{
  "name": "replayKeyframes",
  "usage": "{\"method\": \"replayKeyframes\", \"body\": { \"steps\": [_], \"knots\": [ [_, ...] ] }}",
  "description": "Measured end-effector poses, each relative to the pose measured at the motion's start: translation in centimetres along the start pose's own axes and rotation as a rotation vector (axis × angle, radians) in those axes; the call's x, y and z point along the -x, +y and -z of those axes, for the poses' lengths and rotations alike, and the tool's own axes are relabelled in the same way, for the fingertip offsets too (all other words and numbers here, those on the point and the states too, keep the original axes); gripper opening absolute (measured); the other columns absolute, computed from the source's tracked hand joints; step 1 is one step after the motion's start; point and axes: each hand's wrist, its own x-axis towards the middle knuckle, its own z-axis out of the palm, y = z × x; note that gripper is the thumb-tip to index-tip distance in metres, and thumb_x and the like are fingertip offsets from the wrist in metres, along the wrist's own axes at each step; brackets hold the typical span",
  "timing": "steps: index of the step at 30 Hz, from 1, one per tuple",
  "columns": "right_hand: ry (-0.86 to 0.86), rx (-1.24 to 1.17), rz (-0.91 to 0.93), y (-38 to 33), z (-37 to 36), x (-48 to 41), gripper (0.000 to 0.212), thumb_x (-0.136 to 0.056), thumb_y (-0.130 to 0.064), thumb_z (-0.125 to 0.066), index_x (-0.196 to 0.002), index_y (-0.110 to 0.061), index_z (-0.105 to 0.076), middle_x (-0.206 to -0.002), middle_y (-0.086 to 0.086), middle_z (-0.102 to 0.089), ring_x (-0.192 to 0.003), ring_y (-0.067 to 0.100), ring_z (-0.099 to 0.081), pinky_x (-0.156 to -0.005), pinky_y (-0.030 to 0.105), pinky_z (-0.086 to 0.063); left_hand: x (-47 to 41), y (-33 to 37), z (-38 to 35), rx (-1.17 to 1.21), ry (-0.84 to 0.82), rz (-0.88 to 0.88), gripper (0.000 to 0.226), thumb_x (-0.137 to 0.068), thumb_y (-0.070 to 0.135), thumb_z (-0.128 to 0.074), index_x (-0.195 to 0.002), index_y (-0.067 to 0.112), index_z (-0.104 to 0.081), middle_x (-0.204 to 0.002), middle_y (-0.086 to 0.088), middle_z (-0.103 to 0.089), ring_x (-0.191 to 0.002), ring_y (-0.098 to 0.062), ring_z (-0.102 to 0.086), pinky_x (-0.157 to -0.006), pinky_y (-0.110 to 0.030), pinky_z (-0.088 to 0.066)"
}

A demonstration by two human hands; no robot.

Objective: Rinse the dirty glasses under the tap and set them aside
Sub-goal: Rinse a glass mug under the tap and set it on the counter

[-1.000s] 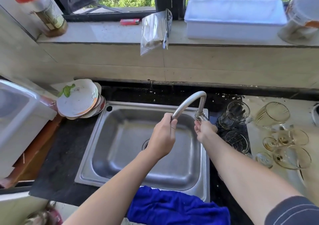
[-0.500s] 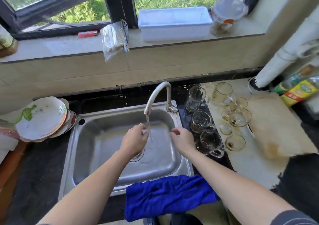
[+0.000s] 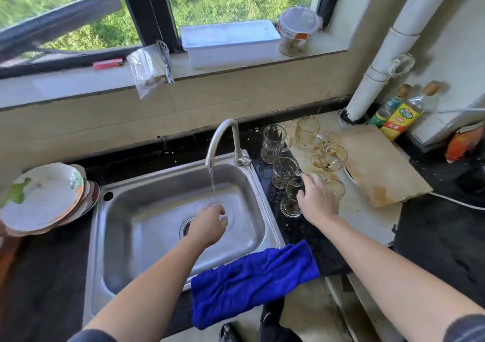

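Stacked plates (image 3: 44,200) are seen at the left of the table (image 3: 39,276). Over the sink (image 3: 147,257), the left grip (image 3: 210,223) is held loosely curled and empty under the running tap (image 3: 223,142). A blue cloth (image 3: 252,281) is draped over the near rim. Right of the sink, the dirty glasses (image 3: 282,168) are grouped on the table. The right grip (image 3: 317,200) is spread above the nearest ones, contact unclear.

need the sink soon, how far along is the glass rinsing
Barely started. Done: the tap runs into the sink. In hand: the right hand reaches over the nearest glass mug, not gripping it yet; the left hand hangs empty by the stream. Left: every glass, the clear mugs and amber glasses, stands on the counter, none under water.
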Motion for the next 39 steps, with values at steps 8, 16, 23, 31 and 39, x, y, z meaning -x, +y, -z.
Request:
{"method": "replayKeyframes", "body": {
  "steps": [8, 16, 23, 31, 39],
  "knots": [
    [-0.222, 0.451, 0.116, -2.3, 1.8, -4.5, 0.005, -0.092, -0.020, -0.060, -0.093, -0.020, -0.065, -0.085, 0.001, -0.063, -0.083, 0.025, -0.062, -0.071, 0.031, -0.049, 1.6, -1.5, 0.6, 0.007, -0.020, 0.057, 0.029, -0.095, 0.025, -0.046, -0.119, 0.013, -0.057, -0.113, -0.008, -0.065, -0.105, -0.026, -0.056, -0.080, -0.032, -0.045],
    [-0.233, 0.347, 0.360, -6.3, 4.5, -4.9, 0.015, -0.091, -0.033, -0.058, -0.079, -0.025, -0.062, -0.092, 0.001, -0.069, -0.090, 0.026, -0.065, -0.074, 0.032, -0.047, 1.5, -3.2, 2.3, 0.048, 0.009, 0.155, 0.021, -0.094, 0.024, -0.046, -0.107, 0.014, -0.059, -0.105, -0.006, -0.067, -0.095, -0.026, -0.059, -0.077, -0.034, -0.048],
    [-0.503, -0.014, 0.221, -12.2, 0.4, -6.4, 0.026, -0.078, -0.019, -0.064, -0.054, -0.018, -0.054, -0.068, 0.002, -0.059, -0.069, 0.026, -0.059, -0.063, 0.030, -0.045, 1.8, -3.8, 2.8, 0.126, 0.069, 0.265, 0.020, -0.091, 0.020, -0.048, -0.102, 0.010, -0.061, -0.100, -0.010, -0.067, -0.085, -0.027, -0.054, -0.066, -0.029, -0.038],
    [-0.805, -0.424, -0.037, -15.9, -5.7, -7.5, 0.022, -0.071, 0.002, -0.067, -0.051, -0.004, -0.061, -0.045, 0.003, -0.059, -0.043, 0.015, -0.043, -0.040, 0.022, -0.029, 2.2, -4.5, 1.8, 0.209, 0.106, 0.296, 0.035, -0.084, 0.032, -0.064, -0.115, 0.017, -0.058, -0.116, -0.004, -0.058, -0.108, -0.024, -0.054, -0.078, -0.026, -0.036],
    [-0.976, -0.527, -0.147, -16.5, -6.4, -7.6, 0.014, -0.088, -0.016, -0.064, -0.086, -0.004, -0.069, -0.069, 0.005, -0.070, -0.047, 0.008, -0.052, -0.042, 0.017, -0.028, -0.7, -4.8, 1.1, 0.406, 0.215, 0.296, 0.013, -0.093, 0.016, -0.056, -0.086, 0.005, -0.059, -0.086, -0.008, -0.055, -0.087, -0.032, -0.054, -0.065, -0.026, -0.026]
  ]
}}
